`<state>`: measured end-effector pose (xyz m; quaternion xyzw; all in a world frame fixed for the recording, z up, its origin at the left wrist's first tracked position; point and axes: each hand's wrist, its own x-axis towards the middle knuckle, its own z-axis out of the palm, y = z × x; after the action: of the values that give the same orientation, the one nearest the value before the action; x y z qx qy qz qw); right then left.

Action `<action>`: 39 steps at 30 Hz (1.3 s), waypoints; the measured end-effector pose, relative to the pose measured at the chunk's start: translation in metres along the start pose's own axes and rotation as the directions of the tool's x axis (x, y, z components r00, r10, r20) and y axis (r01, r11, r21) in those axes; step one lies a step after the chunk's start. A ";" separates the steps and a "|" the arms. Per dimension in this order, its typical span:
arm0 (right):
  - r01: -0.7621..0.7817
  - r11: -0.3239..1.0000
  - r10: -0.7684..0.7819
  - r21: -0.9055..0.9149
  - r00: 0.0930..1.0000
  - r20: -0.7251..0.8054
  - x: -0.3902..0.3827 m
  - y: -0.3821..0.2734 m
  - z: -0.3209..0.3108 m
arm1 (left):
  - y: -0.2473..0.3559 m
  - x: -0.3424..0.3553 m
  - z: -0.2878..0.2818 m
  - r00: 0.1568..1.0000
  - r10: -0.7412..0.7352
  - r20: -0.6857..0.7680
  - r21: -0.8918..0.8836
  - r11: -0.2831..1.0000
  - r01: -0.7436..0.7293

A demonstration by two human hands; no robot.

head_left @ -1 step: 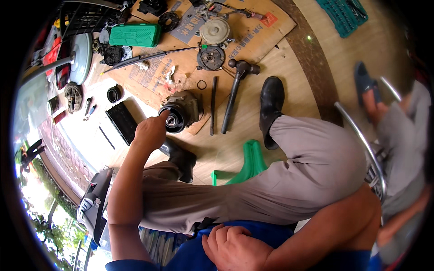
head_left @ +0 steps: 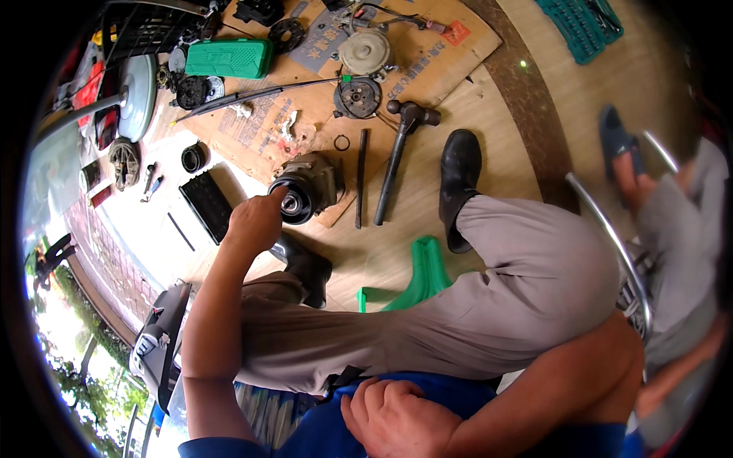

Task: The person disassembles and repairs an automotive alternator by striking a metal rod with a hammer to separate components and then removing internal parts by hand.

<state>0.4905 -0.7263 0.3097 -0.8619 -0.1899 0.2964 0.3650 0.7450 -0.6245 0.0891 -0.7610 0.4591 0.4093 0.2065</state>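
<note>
My left hand (head_left: 254, 220) reaches to a metal housing (head_left: 321, 177), with a finger touching its black ring-shaped front (head_left: 300, 201); its other fingers are curled, their tips hidden. Beside the housing lie a dark bar (head_left: 361, 178), a hammer (head_left: 399, 156) and a small ring (head_left: 341, 142). My right hand (head_left: 399, 420) rests on my blue shirt, loosely bent fingers apart, holding nothing visible. A black tray (head_left: 205, 206) lies left of the housing.
Cardboard (head_left: 458, 53) bears several metal parts and a green case (head_left: 227, 59). A teal toolbox (head_left: 578, 27) lies top right. A green plastic piece (head_left: 420, 275) is between my boots. Another person's leg (head_left: 672, 221) and chrome tubing (head_left: 611, 237) are at right; a grey stand (head_left: 137, 95) is upper left.
</note>
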 end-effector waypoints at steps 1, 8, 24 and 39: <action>-0.004 1.000 0.004 0.000 1.000 -0.004 0.001 0.000 -0.001 | 0.000 0.000 -0.002 1.000 0.013 -0.006 0.012 1.000 -0.013; -0.033 0.999 0.033 -0.015 0.999 -0.009 0.001 -0.006 0.002 | -0.018 -0.011 0.000 0.999 -0.051 0.017 -0.073 0.996 0.052; -0.038 0.995 0.032 -0.090 0.997 -0.074 0.016 -0.007 -0.009 | -0.049 -0.059 0.029 1.000 -0.016 -0.010 -0.185 0.983 0.014; -0.055 0.998 0.057 0.028 0.998 -0.042 0.043 0.045 0.003 | 0.009 -0.176 0.008 0.857 0.513 -0.042 -0.041 0.857 -0.514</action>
<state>0.5260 -0.7314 0.2587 -0.8680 -0.1538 0.2905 0.3722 0.6904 -0.5303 0.2283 -0.6219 0.6379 0.4497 0.0639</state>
